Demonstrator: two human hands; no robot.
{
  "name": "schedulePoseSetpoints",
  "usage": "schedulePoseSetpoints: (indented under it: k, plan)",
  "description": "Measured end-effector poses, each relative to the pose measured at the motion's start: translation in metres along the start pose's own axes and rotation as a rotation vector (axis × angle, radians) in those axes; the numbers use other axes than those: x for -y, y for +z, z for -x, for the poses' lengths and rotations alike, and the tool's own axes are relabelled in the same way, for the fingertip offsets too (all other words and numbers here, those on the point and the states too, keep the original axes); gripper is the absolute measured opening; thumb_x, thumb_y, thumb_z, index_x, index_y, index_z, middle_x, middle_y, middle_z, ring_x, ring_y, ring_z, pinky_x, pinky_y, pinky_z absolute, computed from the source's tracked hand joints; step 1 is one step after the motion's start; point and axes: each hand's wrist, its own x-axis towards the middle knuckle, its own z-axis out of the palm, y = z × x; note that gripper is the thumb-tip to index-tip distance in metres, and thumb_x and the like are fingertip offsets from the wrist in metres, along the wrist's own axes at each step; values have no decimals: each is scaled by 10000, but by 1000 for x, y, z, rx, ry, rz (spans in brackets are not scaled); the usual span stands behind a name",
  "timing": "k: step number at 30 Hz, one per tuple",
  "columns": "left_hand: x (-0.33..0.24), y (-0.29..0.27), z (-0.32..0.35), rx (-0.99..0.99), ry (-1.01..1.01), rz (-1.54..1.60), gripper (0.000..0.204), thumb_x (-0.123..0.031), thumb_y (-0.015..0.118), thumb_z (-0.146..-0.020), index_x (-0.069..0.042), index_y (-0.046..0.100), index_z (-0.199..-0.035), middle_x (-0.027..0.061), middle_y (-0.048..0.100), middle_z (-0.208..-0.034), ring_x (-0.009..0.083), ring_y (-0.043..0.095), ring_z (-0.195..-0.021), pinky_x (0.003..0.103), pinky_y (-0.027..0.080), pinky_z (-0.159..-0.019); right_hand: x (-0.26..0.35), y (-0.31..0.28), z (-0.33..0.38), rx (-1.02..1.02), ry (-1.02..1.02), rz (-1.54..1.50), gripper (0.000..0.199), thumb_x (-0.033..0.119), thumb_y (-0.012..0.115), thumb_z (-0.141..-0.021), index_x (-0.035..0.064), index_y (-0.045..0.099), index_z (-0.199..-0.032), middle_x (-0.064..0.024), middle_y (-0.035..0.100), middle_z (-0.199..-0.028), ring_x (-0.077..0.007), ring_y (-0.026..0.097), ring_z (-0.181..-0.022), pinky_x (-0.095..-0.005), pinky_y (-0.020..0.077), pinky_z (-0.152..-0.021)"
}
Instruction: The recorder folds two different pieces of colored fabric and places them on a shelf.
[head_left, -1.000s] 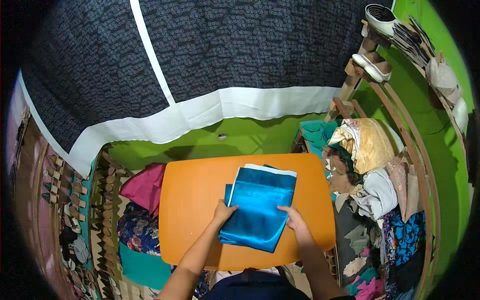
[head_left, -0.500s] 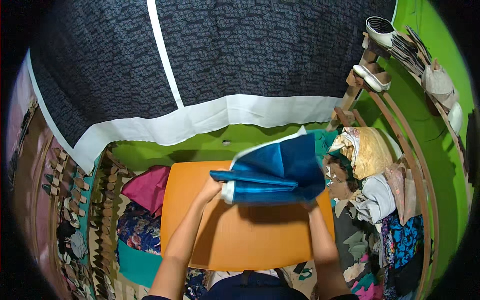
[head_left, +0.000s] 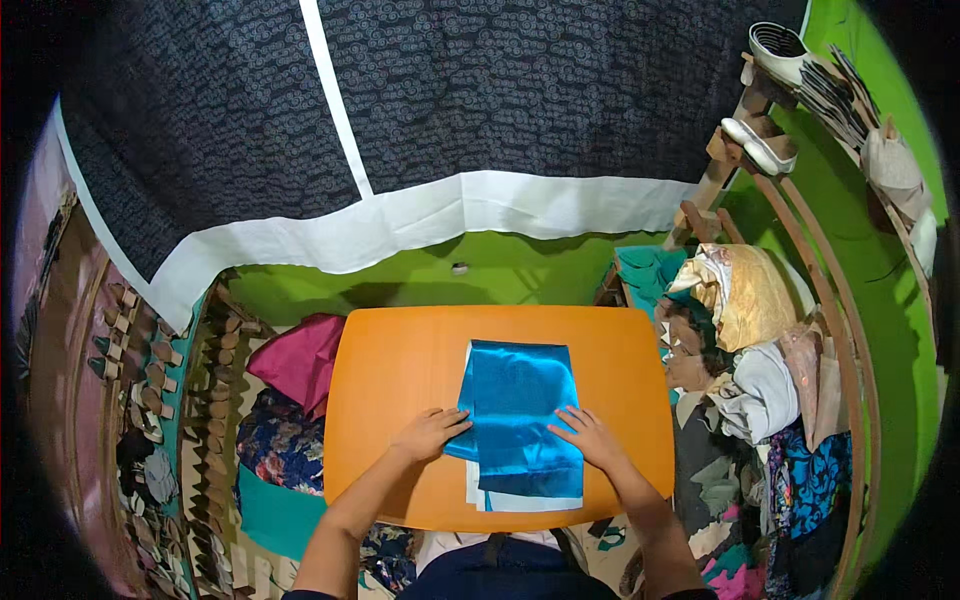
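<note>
A folded piece of shiny blue satin cloth [head_left: 525,410] lies on the orange table [head_left: 400,350], with a white layer showing along its near edge and left side. My left hand [head_left: 430,434] rests flat at the cloth's left edge, its fingertips touching it. On the opposite side, my right hand [head_left: 588,437] lies with fingers spread, the tips on the cloth's right edge. Neither hand grips anything.
A dark patterned curtain [head_left: 520,90] with a white border hangs beyond the table. Wooden shoe lasts [head_left: 212,420] line a rack at left, beside magenta cloth [head_left: 295,362]. At right are a yellow cloth bundle [head_left: 750,295], fabric scraps and a wooden rack [head_left: 825,330].
The blue cloth was held up above the table, folded and tilted; now it lies flat on the tabletop. Both hands have let go and moved down to its sides.
</note>
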Motion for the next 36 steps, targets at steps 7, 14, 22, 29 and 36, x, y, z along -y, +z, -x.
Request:
schedulePoseSetpoints:
  k: [7, 14, 22, 29, 36]
  plan:
    - [-4, 10, 5, -73, 24, 91, 518, -21, 599, -641, -92, 529, -1149, 131, 432, -1286, 282, 446, -1153, 380, 379, -947, 14, 1, -12, 29, 91, -66, 574, -7, 470, -747, 254, 431, -1257, -89, 369, -1335, -275, 350, -1227, -423, 313, -990]
    - [-34, 4, 5, -238, -186, 256, 461, -29, 579, -684, -75, 524, -1140, 171, 469, -1193, 318, 485, -1075, 377, 401, -914, 18, 2, -11, 2, 214, -292, 575, -23, 475, -739, 224, 436, -1256, -91, 341, -1357, -283, 299, -1262, -436, 281, -1013]
    - [-34, 14, 11, -445, -372, 596, 269, 25, 469, -771, -1, 550, -1026, 171, 523, -986, 302, 552, -900, 336, 457, -791, 6, -14, -14, 154, 85, -107, 479, 56, 482, -772, 165, 459, -1238, -95, 377, -1334, -273, 316, -1255, -501, 251, -1011]
    - [-34, 15, 12, -424, -472, 767, 252, 20, 455, -788, 24, 571, -1012, 173, 548, -967, 291, 577, -850, 327, 470, -768, 79, -26, -38, 21, 58, -344, 570, 424, 495, -820, 111, 386, -1284, -150, 342, -1341, -267, 290, -1267, -505, 204, -1020]
    - [-39, 18, 7, -391, -570, 777, 253, -61, 561, -790, 14, 576, -1031, 168, 556, -974, 256, 588, -826, 313, 484, -721, 106, 6, -42, 132, 41, -154, 593, 357, 551, -810, 137, 334, -1316, -132, 285, -1377, -253, 262, -1282, -499, 189, -1027]
